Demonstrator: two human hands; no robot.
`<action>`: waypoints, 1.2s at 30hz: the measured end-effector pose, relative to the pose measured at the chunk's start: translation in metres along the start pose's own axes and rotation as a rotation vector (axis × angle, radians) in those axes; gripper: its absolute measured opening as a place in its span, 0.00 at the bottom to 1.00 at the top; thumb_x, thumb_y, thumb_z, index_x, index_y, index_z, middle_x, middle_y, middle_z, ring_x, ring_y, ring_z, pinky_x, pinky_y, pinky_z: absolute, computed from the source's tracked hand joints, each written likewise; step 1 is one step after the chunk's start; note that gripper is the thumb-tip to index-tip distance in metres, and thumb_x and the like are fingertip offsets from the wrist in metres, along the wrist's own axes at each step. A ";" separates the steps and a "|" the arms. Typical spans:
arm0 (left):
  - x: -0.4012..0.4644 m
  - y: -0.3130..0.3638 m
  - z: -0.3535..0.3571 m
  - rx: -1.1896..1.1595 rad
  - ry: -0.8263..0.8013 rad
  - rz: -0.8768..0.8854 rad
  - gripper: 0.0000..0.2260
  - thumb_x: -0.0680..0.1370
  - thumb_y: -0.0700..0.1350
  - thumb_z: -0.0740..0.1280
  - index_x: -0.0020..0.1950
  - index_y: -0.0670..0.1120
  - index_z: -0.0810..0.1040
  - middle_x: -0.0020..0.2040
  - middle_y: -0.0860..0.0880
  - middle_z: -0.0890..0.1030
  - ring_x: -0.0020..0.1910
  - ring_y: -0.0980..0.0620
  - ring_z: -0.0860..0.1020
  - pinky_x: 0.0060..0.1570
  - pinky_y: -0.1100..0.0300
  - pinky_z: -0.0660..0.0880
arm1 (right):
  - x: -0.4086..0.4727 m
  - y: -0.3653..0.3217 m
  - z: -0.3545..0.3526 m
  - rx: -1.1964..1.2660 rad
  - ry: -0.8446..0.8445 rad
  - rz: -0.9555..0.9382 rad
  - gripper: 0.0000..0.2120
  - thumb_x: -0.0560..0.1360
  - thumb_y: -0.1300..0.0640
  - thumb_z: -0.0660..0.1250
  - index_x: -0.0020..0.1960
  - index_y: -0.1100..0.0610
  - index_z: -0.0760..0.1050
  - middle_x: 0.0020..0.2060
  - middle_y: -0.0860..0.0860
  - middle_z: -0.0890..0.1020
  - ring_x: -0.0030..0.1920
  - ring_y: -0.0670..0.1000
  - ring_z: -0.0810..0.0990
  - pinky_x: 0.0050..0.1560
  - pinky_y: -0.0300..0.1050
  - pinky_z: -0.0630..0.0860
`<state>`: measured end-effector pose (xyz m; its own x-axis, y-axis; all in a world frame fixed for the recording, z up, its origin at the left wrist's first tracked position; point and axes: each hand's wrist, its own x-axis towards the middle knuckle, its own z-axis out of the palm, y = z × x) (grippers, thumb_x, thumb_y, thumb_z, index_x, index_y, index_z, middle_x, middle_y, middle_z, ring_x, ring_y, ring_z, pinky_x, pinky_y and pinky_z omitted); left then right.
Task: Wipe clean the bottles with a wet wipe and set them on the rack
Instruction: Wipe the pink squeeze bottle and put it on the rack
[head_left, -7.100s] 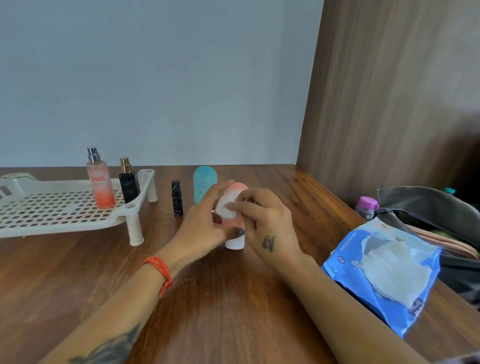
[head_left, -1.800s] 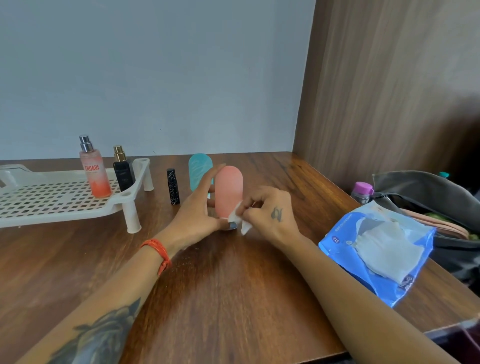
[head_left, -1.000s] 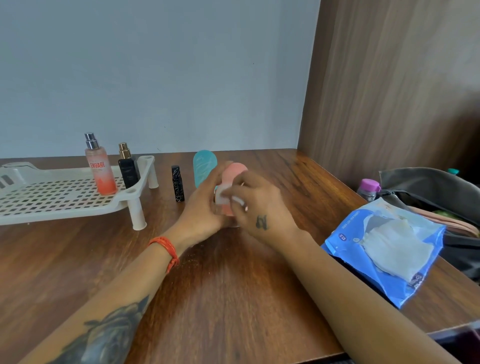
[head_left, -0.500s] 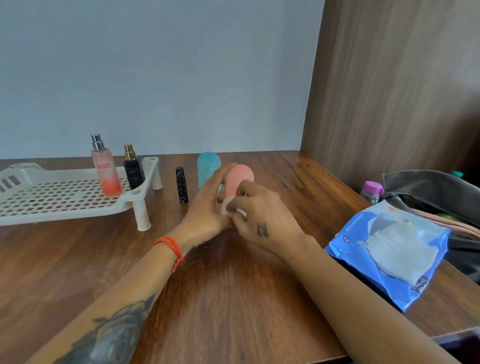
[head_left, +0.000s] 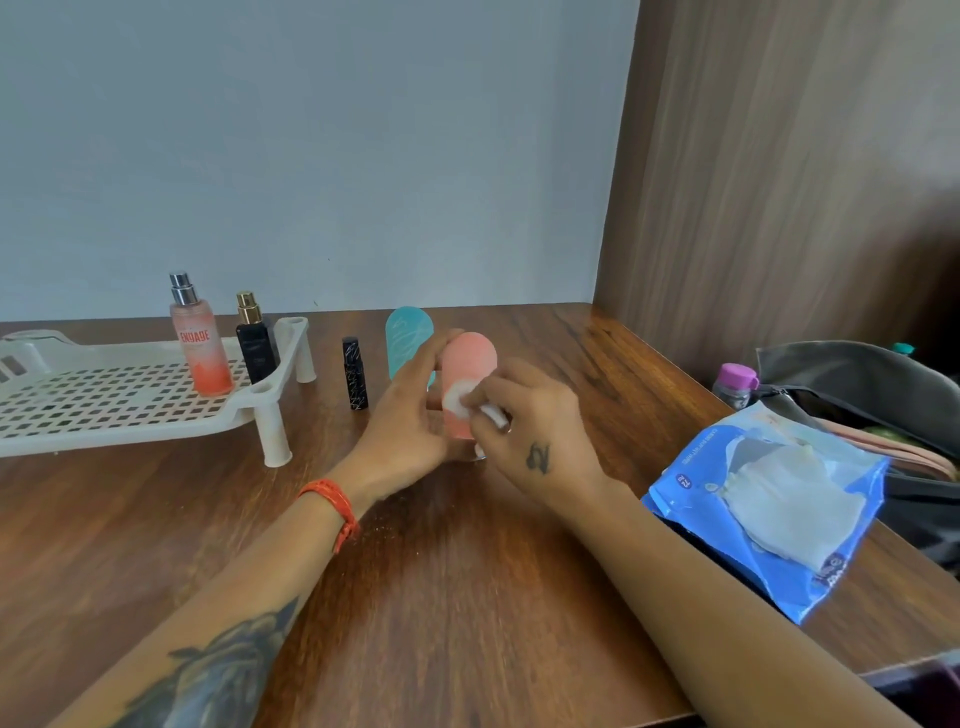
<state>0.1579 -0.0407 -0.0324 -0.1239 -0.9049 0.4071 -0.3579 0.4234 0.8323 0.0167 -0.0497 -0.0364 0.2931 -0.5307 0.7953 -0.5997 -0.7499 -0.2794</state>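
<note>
A pink round-topped bottle (head_left: 470, 364) stands upright on the wooden table (head_left: 467, 597). My left hand (head_left: 410, 421) grips its left side. My right hand (head_left: 530, 431) presses a small white wet wipe (head_left: 457, 401) against the bottle's front. Just behind stands a teal bottle (head_left: 408, 338), and to its left a slim black tube (head_left: 355, 371). The white perforated rack (head_left: 119, 405) at the left carries an orange spray bottle (head_left: 200, 338) and a black perfume bottle (head_left: 254, 343) near its right end.
An open blue pack of wet wipes (head_left: 769, 499) lies at the right. Behind it sit a grey pouch (head_left: 872, 374) and a small bottle with a purple cap (head_left: 735, 384). A wooden panel (head_left: 779, 182) walls the right side.
My right hand has kept rubbing the wipe over the pink bottle, from its base 1.8 s ago up to its front now. My left hand has stayed on the bottle.
</note>
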 end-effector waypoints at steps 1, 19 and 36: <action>0.000 0.000 0.000 0.007 0.001 0.010 0.41 0.62 0.34 0.76 0.60 0.67 0.62 0.56 0.62 0.70 0.54 0.54 0.77 0.53 0.59 0.77 | 0.001 -0.003 0.002 0.009 -0.032 -0.040 0.05 0.68 0.62 0.68 0.43 0.60 0.81 0.39 0.54 0.79 0.37 0.52 0.78 0.35 0.41 0.76; 0.000 0.000 0.000 0.025 -0.006 -0.012 0.44 0.61 0.35 0.78 0.66 0.64 0.61 0.60 0.58 0.70 0.51 0.55 0.78 0.48 0.55 0.80 | 0.019 0.006 0.002 0.038 0.253 0.161 0.07 0.68 0.68 0.69 0.44 0.60 0.81 0.41 0.53 0.82 0.41 0.46 0.77 0.42 0.27 0.70; 0.002 -0.003 0.000 0.028 0.007 -0.047 0.47 0.59 0.38 0.80 0.69 0.62 0.60 0.62 0.55 0.71 0.53 0.53 0.78 0.52 0.51 0.78 | 0.019 -0.003 0.001 -0.068 0.049 0.024 0.09 0.71 0.65 0.67 0.50 0.63 0.80 0.45 0.57 0.80 0.42 0.54 0.80 0.40 0.40 0.76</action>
<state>0.1590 -0.0434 -0.0343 -0.0998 -0.9232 0.3710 -0.3893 0.3794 0.8394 0.0248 -0.0579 -0.0207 0.2429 -0.5269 0.8145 -0.6557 -0.7080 -0.2625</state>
